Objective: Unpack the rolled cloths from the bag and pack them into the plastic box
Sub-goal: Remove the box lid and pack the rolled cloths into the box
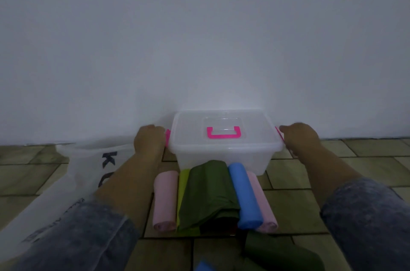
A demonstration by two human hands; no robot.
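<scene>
This looks like a plain room in a home: a bare white painted wall (199, 38) fills the view from nine to three o'clock, meeting a floor of greenish-brown rectangular tiles with dark grout lines (310, 211) across the lower half, dimly lit.

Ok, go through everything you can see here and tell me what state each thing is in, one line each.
plastic box: lid on, pink handle folded flat, appears empty.
left hand: on the box's left pink latch.
right hand: on the box's right pink latch.
rolled cloths: out of the bag, lying side by side on the floor before the box; not yet packed.
bag: lying flat on the floor at left.
</scene>
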